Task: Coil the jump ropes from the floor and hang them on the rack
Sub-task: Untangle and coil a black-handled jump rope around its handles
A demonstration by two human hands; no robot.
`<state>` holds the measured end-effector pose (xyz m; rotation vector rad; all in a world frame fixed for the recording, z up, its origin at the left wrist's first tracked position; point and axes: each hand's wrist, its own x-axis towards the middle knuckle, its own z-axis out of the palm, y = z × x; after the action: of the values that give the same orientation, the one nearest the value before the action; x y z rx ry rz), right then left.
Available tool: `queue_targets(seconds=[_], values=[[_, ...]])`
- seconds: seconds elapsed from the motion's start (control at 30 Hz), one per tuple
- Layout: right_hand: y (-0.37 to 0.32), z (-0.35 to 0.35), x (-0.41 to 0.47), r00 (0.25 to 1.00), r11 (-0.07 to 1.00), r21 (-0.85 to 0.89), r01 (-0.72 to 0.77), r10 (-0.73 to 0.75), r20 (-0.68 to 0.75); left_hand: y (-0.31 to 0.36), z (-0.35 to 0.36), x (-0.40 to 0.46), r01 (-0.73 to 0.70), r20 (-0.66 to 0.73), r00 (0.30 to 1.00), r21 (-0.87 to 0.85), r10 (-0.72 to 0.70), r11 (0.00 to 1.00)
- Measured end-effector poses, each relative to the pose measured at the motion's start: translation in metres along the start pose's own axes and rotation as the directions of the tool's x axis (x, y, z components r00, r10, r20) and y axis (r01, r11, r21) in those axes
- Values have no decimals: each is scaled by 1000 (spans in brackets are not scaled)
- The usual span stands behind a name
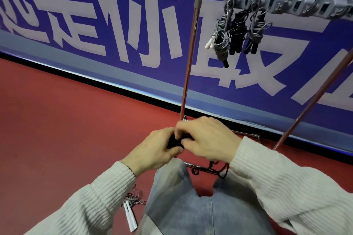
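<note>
My left hand (154, 150) grips the black handles of a jump rope (174, 142) in front of my lap. My right hand (206, 139) meets it from the right, fingers curled and pinching at the same black handles. That rope's dark cord (212, 169) trails in loops on the floor below my right wrist. Up at the right, three coiled ropes (236, 32) hang from the grey hook bar (286, 4) of the metal rack (189, 66). A grey rope with white handles (129, 213) lies on the floor by my left knee.
The red floor (66, 120) runs to a blue wall banner with large white characters (133, 25). The rack's base bars (252, 135) lie on the floor just beyond my hands, and a slanted rack leg (309, 105) rises at the right. Several hooks on the bar hold nothing.
</note>
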<state>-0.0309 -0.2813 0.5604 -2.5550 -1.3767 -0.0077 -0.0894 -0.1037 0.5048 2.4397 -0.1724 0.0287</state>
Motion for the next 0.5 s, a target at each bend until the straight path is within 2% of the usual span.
queue_targets(seconds=[0.07,0.1,0.17,0.2,0.27,0.33,0.37,0.43,0.5], values=[[6,-15,10,998,977,208,-52,45,38,8,-3,-5,-131,83,988,-31,133,991],[12,-21,14,995,925,370,-85,61,74,11,-6,-9,-162,88,982,-75,168,984],[28,-28,17,986,748,643,-164,96,140,14,-14,-17,-163,61,982,-225,181,961],[36,-27,16,977,665,718,-208,112,180,15,-19,-22,-159,51,982,-311,183,937],[48,-17,14,952,515,803,-300,102,290,19,-29,-28,-149,61,979,-449,197,881],[53,-6,11,912,417,827,-378,17,409,21,-35,-32,-101,134,970,-537,203,838],[53,-3,9,892,407,819,-405,-20,451,21,-37,-33,-77,180,962,-546,207,834],[50,-5,7,893,422,821,-385,-53,446,19,-41,-35,-55,243,946,-530,214,846],[48,-9,6,924,418,846,-332,-36,380,14,-42,-36,-50,200,957,-595,208,802]])
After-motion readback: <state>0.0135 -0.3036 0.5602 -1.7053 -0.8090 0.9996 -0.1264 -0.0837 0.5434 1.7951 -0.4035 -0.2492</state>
